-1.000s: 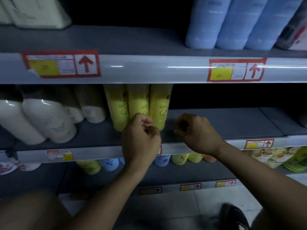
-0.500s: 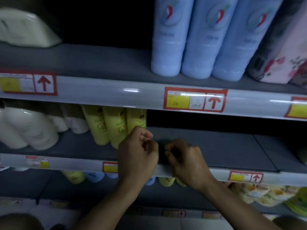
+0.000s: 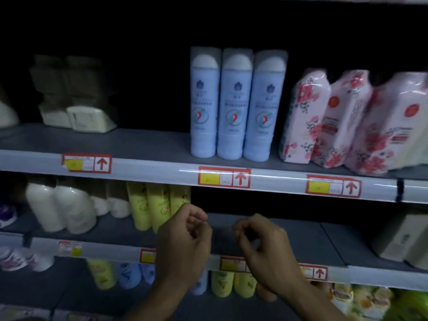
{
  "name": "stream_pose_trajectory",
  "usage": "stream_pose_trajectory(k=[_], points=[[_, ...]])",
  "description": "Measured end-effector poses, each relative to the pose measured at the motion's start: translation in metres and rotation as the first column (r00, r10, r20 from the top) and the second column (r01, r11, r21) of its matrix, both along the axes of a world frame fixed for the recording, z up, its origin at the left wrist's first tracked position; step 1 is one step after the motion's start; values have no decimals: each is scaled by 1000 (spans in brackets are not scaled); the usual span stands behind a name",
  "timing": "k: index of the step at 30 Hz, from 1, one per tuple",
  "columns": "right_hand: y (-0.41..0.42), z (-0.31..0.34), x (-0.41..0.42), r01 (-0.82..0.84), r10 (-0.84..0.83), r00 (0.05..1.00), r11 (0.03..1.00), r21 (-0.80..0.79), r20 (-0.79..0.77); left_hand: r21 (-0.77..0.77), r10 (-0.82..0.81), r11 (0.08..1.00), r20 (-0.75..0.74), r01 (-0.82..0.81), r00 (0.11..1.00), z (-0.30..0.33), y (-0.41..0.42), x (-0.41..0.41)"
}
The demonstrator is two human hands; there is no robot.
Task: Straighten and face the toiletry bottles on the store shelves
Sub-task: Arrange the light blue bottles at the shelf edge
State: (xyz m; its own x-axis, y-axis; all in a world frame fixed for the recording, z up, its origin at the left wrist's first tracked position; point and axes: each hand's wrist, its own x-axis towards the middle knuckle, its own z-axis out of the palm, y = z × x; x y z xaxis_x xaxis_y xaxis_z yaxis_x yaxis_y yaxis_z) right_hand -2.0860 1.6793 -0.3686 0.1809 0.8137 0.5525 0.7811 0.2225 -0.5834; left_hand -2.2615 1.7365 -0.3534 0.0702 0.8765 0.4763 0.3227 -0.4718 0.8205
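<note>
Both hands hover in front of the middle shelf with nothing in them; the left hand [image 3: 185,242] has its fingers curled loosely and apart, its knuckles just beside the rightmost of the three tall yellow plastic bottles [image 3: 159,206], though whether it touches that bottle I cannot tell; the right hand [image 3: 261,246] is curled the same way, fingers apart, over a bare stretch of the grey metal middle shelf [image 3: 289,237], near its front rail. The head camera is the only view, and it is dim and a little blurred. The yellow bottles stand side by side near the front edge, labels outward, which reads as the faced position the task wants; my guess is that the hands are done with them. To their left stand pale white rounded bottles [image 3: 62,207], about four as far as I can count, set further back and less evenly. On the shelf above, three light blue upright bottles with white caps [image 3: 234,105] stand in a tight row, touching, labels forward; beside them lean three pink floral wrapped packs [image 3: 342,121], tilted, likely the next to straighten. Red-bordered yellow price tags [image 3: 224,178] line the rails, three on the upper one.
</note>
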Motion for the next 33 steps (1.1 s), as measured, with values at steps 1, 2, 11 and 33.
stream_pose_trajectory(k=[1, 2, 11, 33], points=[[-1, 9, -2, 2, -1, 1000, 999, 35, -24, 40, -10, 999, 6, 10, 1000, 8, 0, -4], [-2, 17, -3, 8, -4, 999, 997, 70, -51, 80, -21, 997, 9, 20, 1000, 17, 2, -7], [18, 79, 8, 172, -158, 985, 902, 396, -67, 323, -10, 945, 150, -39, 989, 81, 44, -7], [80, 159, 8, 445, -407, 884, 883, 151, -229, 113, -144, 983, 5, 142, 990, 144, 134, 17]])
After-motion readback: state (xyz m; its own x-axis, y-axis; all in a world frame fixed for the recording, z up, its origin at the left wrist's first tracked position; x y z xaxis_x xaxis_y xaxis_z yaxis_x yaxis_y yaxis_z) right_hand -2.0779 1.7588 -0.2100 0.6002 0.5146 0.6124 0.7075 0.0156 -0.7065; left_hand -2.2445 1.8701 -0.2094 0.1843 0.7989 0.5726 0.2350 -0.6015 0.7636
